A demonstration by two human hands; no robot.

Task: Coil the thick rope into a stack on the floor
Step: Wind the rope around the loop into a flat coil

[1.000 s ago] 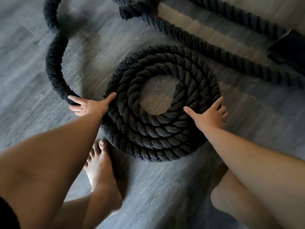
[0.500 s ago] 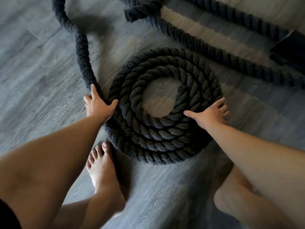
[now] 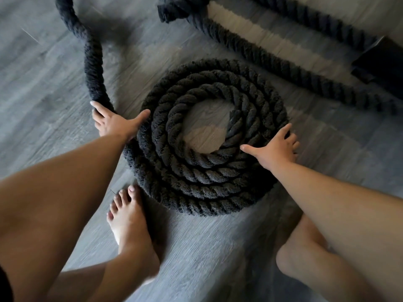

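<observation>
The thick rope (image 3: 196, 177) is lying mostly wound into a flat round coil of about 4 turns in the middle of the grey plank floor (image 3: 43, 88), leaving a bare patch of floor showing in its centre. From the coil's left edge a loose run (image 3: 93, 68) is trailing away toward the far left. The left hand (image 3: 115, 123) is sitting where that run is meeting the coil: it is cupping over the rope, fingers curling down its left side and thumb stretching right against the outermost turn. The right hand (image 3: 274, 149) is resting flat on the right side of the coil, fingers spreading out straight and thumb pointing left across the inner turns, gripping nothing. A bare left foot (image 3: 130, 219) is standing just beside the coil's near-left edge, and a bent right leg (image 3: 305, 258) is showing near right. Another length of rope (image 3: 283, 64) is running diagonally across the far right, apart from the coil, toward a dark object (image 3: 383, 68); whether it is joining the coil cannot be told.
</observation>
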